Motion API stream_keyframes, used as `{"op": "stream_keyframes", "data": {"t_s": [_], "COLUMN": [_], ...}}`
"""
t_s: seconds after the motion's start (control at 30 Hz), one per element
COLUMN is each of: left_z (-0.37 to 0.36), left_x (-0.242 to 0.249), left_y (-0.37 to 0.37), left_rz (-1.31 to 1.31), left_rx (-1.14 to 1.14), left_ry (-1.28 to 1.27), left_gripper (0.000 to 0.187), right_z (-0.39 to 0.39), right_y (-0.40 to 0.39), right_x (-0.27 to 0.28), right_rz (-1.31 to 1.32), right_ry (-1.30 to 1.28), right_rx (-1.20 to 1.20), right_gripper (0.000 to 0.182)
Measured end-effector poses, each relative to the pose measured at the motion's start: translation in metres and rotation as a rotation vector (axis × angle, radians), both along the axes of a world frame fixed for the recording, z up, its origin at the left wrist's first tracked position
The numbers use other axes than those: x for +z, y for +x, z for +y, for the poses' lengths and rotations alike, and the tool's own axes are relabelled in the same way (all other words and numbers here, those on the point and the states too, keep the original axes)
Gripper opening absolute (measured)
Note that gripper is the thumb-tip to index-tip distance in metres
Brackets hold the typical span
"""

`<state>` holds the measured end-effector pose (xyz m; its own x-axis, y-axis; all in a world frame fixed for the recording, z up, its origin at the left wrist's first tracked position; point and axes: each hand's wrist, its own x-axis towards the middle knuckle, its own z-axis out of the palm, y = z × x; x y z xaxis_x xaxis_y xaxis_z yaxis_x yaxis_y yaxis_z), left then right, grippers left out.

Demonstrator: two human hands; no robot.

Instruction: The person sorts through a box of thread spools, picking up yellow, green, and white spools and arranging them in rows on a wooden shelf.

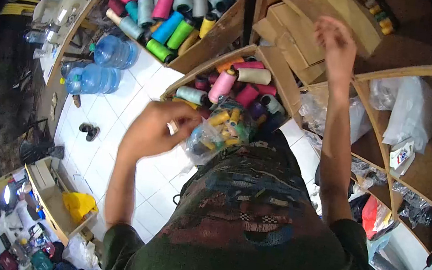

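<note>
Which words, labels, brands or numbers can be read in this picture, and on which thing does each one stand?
None can be read.
Small white box on the right shelf: red and blue print, too blurred to read.
White tag by the left hand, which holds the clear bag of spools: too small to read.
Shirt: only a pattern, no clear letters.
Thread cones in the wooden box: no labels visible.

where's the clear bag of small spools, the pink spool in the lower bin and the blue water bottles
clear bag of small spools (220,130), head view, on its bulging plastic middle
pink spool (222,85), head view, on its thread-wound side
blue water bottles (114,51), head view, on the upper bottle's body
</note>
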<state>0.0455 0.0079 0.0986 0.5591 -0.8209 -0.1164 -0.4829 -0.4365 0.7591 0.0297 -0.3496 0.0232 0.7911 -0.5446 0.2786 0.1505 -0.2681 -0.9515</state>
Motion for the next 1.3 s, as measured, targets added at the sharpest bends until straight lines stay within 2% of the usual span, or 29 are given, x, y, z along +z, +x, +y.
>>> {"op": "stream_keyframes", "data": {"t_s": [0.1, 0.13, 0.17, 0.2, 0.23, 0.27, 0.3, 0.37, 0.4, 0.43, 0.5, 0.53, 0.57, 0.6, 0.63, 0.7, 0.73, 0.83, 0.87, 0.93, 1.0, 1.13, 1.2, 1.3], "left_z": [0.021, 0.019, 0.020, 0.019, 0.018, 0.025, 0.028, 0.048, 0.054, 0.052, 0.047, 0.043, 0.038, 0.033, 0.027, 0.008, -0.003, -0.023, -0.028, -0.033, -0.038, -0.049, -0.055, -0.060], "left_x": [0.007, 0.009, 0.013, 0.011, 0.007, -0.003, -0.013, -0.048, -0.069, -0.082, -0.093, -0.091, -0.090, -0.085, -0.076, -0.048, -0.037, -0.024, -0.028, -0.028, -0.035, -0.051, -0.059, -0.061], "left_y": [-0.044, -0.057, -0.066, -0.070, -0.070, -0.068, -0.067, -0.071, -0.076, -0.080, -0.086, -0.089, -0.090, -0.088, -0.086, -0.087, -0.086, -0.086, -0.088, -0.093, -0.097, -0.117, -0.122, -0.130], "left_rz": [0.114, 0.130, 0.161, -0.021, -0.215, -0.273, -0.352, -0.156, 0.076, 0.015, 0.123, 0.079, -0.103, -0.199, -0.293, -0.261, -0.251, -0.237, -0.307, -0.296, -0.291, -0.181, -0.185, -0.175], "left_rx": [0.022, 0.039, 0.091, 0.225, 0.360, 0.444, 0.489, 0.345, 0.391, 0.443, 0.608, 0.660, 0.663, 0.627, 0.592, 0.642, 0.663, 0.619, 0.594, 0.559, 0.542, 0.528, 0.539, 0.571], "left_ry": [0.154, 0.034, 0.063, 0.082, 0.099, 0.138, 0.146, 0.121, 0.131, 0.241, 0.154, 0.065, -0.022, -0.106, -0.185, -0.185, -0.193, -0.317, -0.387, -0.401, -0.404, -0.475, -0.502, -0.554], "left_gripper": [0.014, 0.015, 0.025, 0.034, 0.044, 0.060, 0.063, 0.062, 0.052, 0.036, 0.023, 0.015, 0.017, 0.015, 0.013, 0.011, 0.011, 0.011, 0.012, 0.011, 0.010, 0.009, 0.011, 0.014], "right_z": [0.058, 0.074, 0.086, 0.097, 0.109, 0.118, 0.128, 0.161, 0.170, 0.177, 0.178, 0.171, 0.165, 0.158, 0.152, 0.146, 0.154, 0.175, 0.175, 0.176, 0.178, 0.181, 0.183, 0.176], "right_y": [-0.026, -0.033, -0.040, -0.047, -0.050, -0.054, -0.058, -0.069, -0.075, -0.082, -0.086, -0.087, -0.088, -0.090, -0.091, -0.095, -0.098, -0.101, -0.094, -0.087, -0.082, -0.077, -0.077, -0.075], "right_x": [0.017, 0.025, 0.032, 0.041, 0.053, 0.047, 0.051, 0.051, 0.046, 0.040, 0.039, 0.042, 0.046, 0.051, 0.057, 0.070, 0.076, 0.057, 0.026, -0.024, -0.050, -0.076, -0.073, -0.071], "right_rz": [0.147, 0.203, 0.234, 0.266, 0.254, 0.083, 0.039, -0.116, -0.090, -0.063, -0.009, 0.017, 0.043, 0.166, 0.193, 0.251, 0.328, 0.204, 0.234, 0.085, 0.039, 0.190, -0.029, 0.345], "right_ry": [0.125, 0.143, 0.186, 0.230, 0.135, -0.025, -0.076, -0.222, -0.346, -0.471, -0.802, -1.005, -1.209, -1.198, -1.291, -1.461, -1.544, -1.361, -1.239, -1.141, -1.139, -1.305, -1.302, -1.183], "right_rx": [0.441, 0.567, 0.697, 0.831, 0.913, 1.013, 1.107, 1.180, 1.211, 1.238, 1.248, 1.234, 1.216, 1.160, 1.069, 0.865, 0.850, 0.915, 0.982, 0.846, 0.771, 0.720, 0.574, 0.837], "right_gripper": [0.018, 0.017, 0.017, 0.017, 0.018, 0.018, 0.019, 0.022, 0.016, 0.012, 0.010, 0.010, 0.011, 0.012, 0.012, 0.013, 0.016, 0.021, 0.017, 0.022, 0.027, 0.038, 0.032, 0.049]}}
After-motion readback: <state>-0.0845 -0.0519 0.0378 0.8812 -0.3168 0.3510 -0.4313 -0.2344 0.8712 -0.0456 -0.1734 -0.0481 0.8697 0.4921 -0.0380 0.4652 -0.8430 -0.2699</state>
